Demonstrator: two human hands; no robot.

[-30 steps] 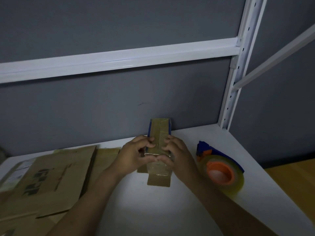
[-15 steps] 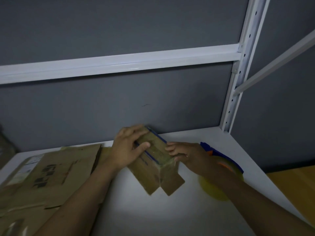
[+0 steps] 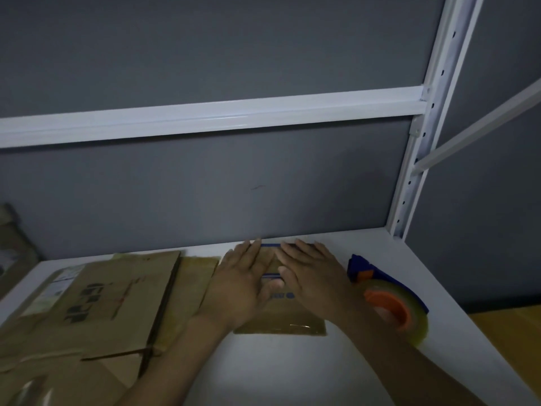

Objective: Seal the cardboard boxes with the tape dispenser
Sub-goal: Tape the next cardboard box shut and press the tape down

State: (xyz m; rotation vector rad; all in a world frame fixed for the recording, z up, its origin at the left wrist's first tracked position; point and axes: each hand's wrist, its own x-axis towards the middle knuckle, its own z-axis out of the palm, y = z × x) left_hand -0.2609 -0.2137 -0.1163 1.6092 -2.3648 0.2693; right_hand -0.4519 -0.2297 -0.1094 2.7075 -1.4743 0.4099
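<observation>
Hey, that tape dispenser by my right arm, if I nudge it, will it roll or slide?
Probably no rolling: the tape dispenser seems to lie on its side, orange core facing up. It would more likely slide on the smooth white table, and it sits near the right edge, so nudge gently.

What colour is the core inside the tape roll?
Orange; the head view shows the core inside the yellowish tape roll.

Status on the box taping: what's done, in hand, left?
Done: glossy tape shows on the small box at its near end. In hand: left hand and right hand lie flat on it, pressing; the tape dispenser sits unheld on the table at right. Left: the flattened cardboard pile looks unassembled, untaped.
</observation>
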